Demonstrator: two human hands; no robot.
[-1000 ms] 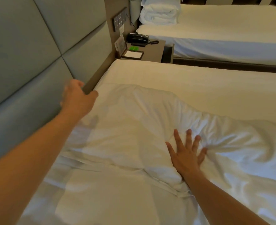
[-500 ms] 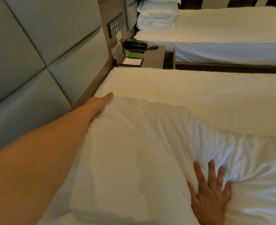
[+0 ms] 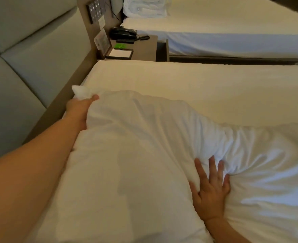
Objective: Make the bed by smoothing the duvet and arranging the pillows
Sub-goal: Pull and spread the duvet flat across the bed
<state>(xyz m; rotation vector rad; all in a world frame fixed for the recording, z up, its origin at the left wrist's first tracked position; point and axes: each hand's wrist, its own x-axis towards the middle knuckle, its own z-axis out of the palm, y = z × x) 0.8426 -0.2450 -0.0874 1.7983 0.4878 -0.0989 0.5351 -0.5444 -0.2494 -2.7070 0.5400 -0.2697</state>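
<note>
A white duvet (image 3: 144, 146) lies bunched across the near bed, its far side wrinkled toward the right. My left hand (image 3: 78, 109) grips its top corner by the headboard, a tuft of cloth poking up past the fingers. My right hand (image 3: 212, 188) lies flat on the duvet with fingers spread, pressing into a fold. Beyond the duvet the bare cream sheet (image 3: 197, 88) of the mattress shows. No pillow is on this bed in view.
A padded grey headboard (image 3: 30, 67) runs along the left. A nightstand (image 3: 141, 50) holds a black phone (image 3: 123, 33), a notepad and a green card. Beyond it a second bed (image 3: 232, 32) carries folded white bedding (image 3: 144, 7).
My left hand dropped from the headboard edge onto the duvet's top corner and closed on it. My right hand slid nearer and stayed pressed flat on the duvet.
</note>
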